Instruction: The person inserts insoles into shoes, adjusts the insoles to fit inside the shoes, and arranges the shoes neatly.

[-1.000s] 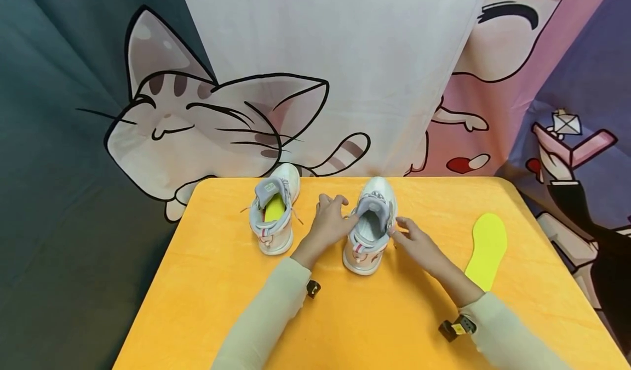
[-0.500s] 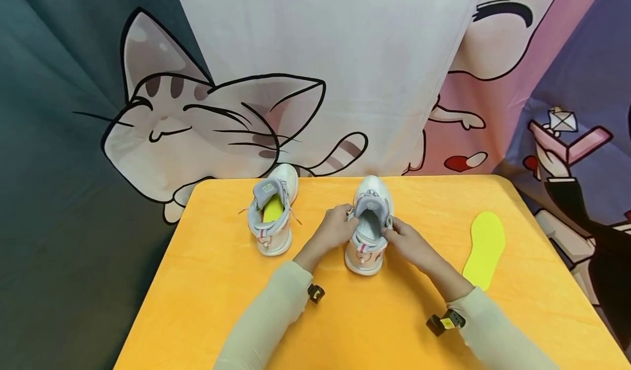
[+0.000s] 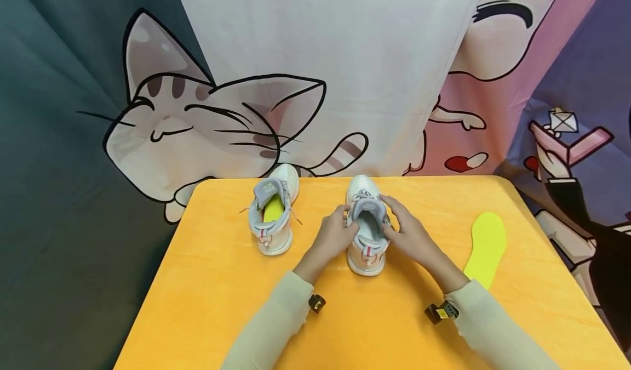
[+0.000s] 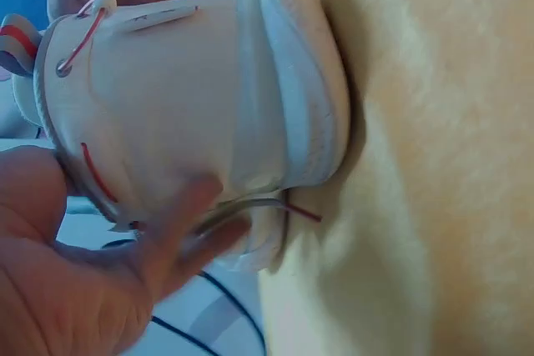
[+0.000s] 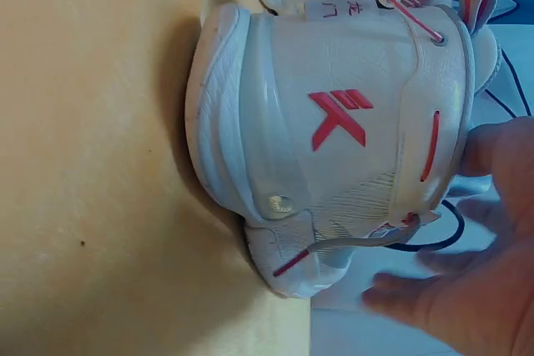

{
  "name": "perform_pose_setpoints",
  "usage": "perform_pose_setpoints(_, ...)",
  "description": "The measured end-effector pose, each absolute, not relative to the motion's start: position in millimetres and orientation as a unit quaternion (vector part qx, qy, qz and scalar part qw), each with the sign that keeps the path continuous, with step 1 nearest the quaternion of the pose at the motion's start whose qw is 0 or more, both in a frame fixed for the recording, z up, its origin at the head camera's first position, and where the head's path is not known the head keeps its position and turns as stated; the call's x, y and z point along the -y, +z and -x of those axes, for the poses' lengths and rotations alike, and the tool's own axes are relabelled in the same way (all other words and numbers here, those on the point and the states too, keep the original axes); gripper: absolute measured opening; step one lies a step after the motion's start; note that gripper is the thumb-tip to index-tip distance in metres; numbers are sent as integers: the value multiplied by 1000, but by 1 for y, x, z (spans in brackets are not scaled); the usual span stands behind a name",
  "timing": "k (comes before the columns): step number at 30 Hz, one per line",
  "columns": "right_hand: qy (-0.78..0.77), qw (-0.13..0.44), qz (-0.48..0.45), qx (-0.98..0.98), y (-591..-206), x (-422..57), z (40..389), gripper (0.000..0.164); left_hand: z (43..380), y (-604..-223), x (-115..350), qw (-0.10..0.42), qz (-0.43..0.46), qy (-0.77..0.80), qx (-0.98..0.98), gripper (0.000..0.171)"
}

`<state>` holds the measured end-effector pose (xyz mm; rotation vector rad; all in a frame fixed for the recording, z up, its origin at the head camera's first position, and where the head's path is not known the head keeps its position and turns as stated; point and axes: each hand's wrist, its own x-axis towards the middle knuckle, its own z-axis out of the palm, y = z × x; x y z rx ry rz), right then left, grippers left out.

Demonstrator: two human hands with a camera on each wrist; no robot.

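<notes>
A white sneaker (image 3: 368, 263) with a grey lining stands on the yellow table, toe away from me. My left hand (image 3: 331, 239) holds its left side, thumb at the collar and fingers along the outer wall. On the opposite side my right hand (image 3: 408, 232) has its thumb at the collar. Its fingers are spread towards the toe, and in the right wrist view they stand apart from the shoe's wall. The inside of this sneaker shows a pale grey sole. Its heel and red logo (image 5: 340, 118) fill the right wrist view.
Left of my hands stands a matching sneaker (image 3: 276, 241) with a yellow-green insole (image 3: 273, 210) inside. Another yellow-green insole (image 3: 485, 246) lies flat on the right of the table (image 3: 374, 326). A cartoon-printed curtain (image 3: 315, 41) hangs behind the far edge.
Both hands have come in to the near sneaker's collar, and its toe has swung a little left. The right hand's fingers have since spread forward, off the shoe's side.
</notes>
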<state>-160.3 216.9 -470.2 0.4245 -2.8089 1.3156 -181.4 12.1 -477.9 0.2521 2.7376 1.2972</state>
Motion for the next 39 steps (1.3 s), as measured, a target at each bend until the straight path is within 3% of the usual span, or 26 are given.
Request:
perform_pose_setpoints(5, 386, 85, -194, 898, -468, -214, 164, 48, 183, -470, -9, -30, -140, 379, -914, 55)
perform_pose_setpoints(12, 393, 101, -215, 888, -475, -217, 162, 42, 183, -470, -7, -64, -211, 378, -899, 29)
perform_pose_setpoints(16, 392, 79, -199, 895, -475, -217, 159, 45, 182, -473, -6, -57, -216, 379, -898, 28)
perform_pose_setpoints(23, 389, -56, -89, 915, -468, -217, 161, 67, 187, -473, -9, 2, -181, 379, -908, 47)
perform_pose_setpoints(28, 372, -112, -66, 919, -461, -217, 164, 76, 194, -473, -11, 37, -156, 390, -907, 50)
perform_pose_setpoints(33, 380, -119, -66, 915, -461, -217, 161, 76, 198, -474, -11, 25, -170, 380, -909, 47)
perform_pose_setpoints(39, 421, -82, -64, 901, -463, -218, 153, 72, 203, -469, -10, -44, -235, 336, -911, 35)
